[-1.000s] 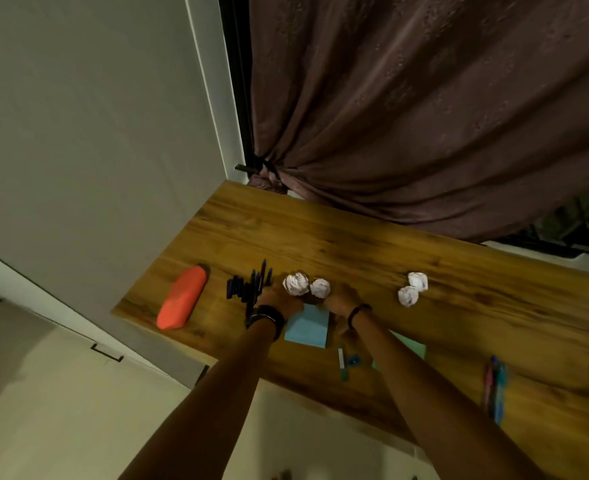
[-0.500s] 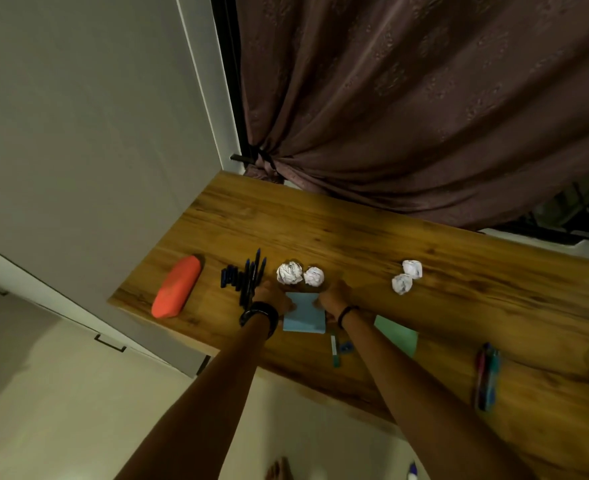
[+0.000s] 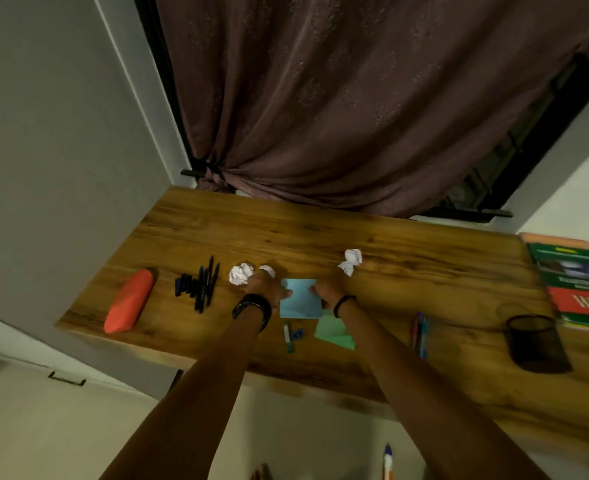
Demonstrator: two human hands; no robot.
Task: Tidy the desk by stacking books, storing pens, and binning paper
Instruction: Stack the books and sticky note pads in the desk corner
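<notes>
Wooden desk (image 3: 320,233), orange pouch (image 3: 129,301), dark pens (image 3: 199,284), crumpled paper balls (image 3: 241,273), blue sheet (image 3: 301,299), green sheet (image 3: 332,330), mesh cup (image 3: 533,341), books (image 3: 577,282)

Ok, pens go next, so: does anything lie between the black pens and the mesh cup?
Yes: paper balls, the left hand and right hand on the blue sheet, then coloured pens. All lie low.

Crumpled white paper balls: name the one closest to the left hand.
The small crumpled white paper ball peeking out just beyond the left hand, right of the bigger ball.
</notes>
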